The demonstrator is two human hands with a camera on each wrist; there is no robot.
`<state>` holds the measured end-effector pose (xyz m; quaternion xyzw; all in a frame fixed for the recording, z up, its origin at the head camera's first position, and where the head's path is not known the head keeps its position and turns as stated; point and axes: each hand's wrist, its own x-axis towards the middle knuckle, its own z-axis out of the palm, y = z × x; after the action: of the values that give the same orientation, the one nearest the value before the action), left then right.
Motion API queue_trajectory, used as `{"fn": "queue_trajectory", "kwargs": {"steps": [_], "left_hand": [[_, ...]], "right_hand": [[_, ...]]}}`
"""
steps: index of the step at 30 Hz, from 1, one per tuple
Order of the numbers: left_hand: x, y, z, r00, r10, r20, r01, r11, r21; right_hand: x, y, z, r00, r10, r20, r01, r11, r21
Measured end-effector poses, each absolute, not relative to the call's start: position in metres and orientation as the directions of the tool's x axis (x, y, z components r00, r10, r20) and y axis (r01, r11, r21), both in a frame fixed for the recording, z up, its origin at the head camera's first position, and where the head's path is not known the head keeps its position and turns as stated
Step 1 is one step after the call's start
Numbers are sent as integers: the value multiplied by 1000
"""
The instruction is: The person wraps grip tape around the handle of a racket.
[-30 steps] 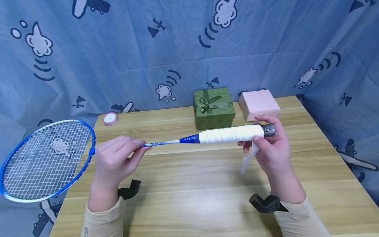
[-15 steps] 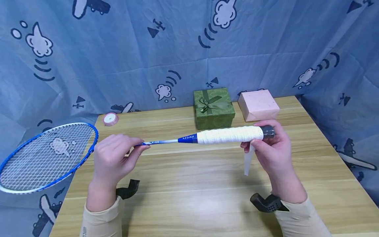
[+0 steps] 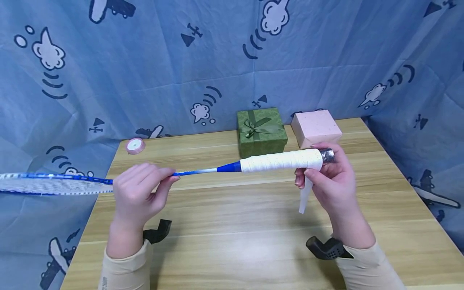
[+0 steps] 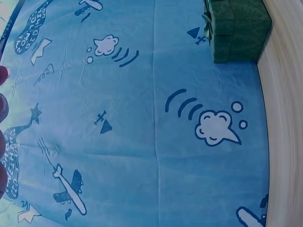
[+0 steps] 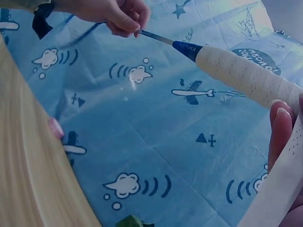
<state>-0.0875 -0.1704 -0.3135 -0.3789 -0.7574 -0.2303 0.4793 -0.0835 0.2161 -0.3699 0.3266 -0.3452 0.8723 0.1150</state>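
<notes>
A blue and white badminton racket (image 3: 228, 167) is held level above the table, its strung head (image 3: 54, 186) seen nearly edge-on at the left. My left hand (image 3: 141, 193) pinches the thin shaft between thumb and fingers. At the other end, my right hand (image 3: 335, 181) holds the handle near its dark bare butt (image 3: 327, 155), thumb in front. White perforated grip tape (image 3: 280, 160) is wound over most of the handle. Its loose end (image 3: 305, 198) hangs below the right thumb and looks large in the right wrist view. Only fingertips (image 4: 3, 109) of the left hand show in the left wrist view.
On the wooden table (image 3: 232, 249), a green gift box (image 3: 262, 137) with a bow stands at the back beside a pink box (image 3: 316, 128). A pink ribbon roll (image 3: 135, 146) lies at the back left. Patterned blue cloth (image 3: 152, 72) hangs behind.
The racket has turned about its long axis, so its head has gone from broad face to nearly edge-on. The loose tape end now hangs straighter. Both hands have stayed nearly in place.
</notes>
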Motion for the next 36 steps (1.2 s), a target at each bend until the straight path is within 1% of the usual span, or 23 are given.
{"fn": "queue_trajectory", "kwargs": {"steps": [4,11,15,18,22,27,32,36], "left_hand": [[-88,-172,-312,-264,360,895,798,602,-7],[-88,-174,-312,-300,376,877,766,643,-13],[-88,-172,-313,-299,372,879,759,651,-17],[-87,-170,-313,-280,373,885,775,632,-21],[-87,-172,-312,-268,392,880,802,597,-22],[-88,-175,-313,-277,408,870,817,577,-10],[-88,-176,-314,-294,418,860,815,580,-3],[-88,-176,-314,-287,401,870,804,594,-8]], "right_hand": [[-84,218,-371,-750,-32,661,-448,-710,-543],[-83,219,-371,-763,-41,645,-443,-693,-569],[-82,218,-371,-770,-43,636,-442,-683,-582],[-82,217,-371,-771,-49,635,-450,-664,-597],[-83,218,-372,-767,-54,639,-453,-660,-599],[-84,218,-372,-765,-56,642,-450,-666,-595],[-82,219,-373,-787,-32,616,-459,-637,-620],[-81,218,-374,-803,-4,596,-469,-612,-636]]}}
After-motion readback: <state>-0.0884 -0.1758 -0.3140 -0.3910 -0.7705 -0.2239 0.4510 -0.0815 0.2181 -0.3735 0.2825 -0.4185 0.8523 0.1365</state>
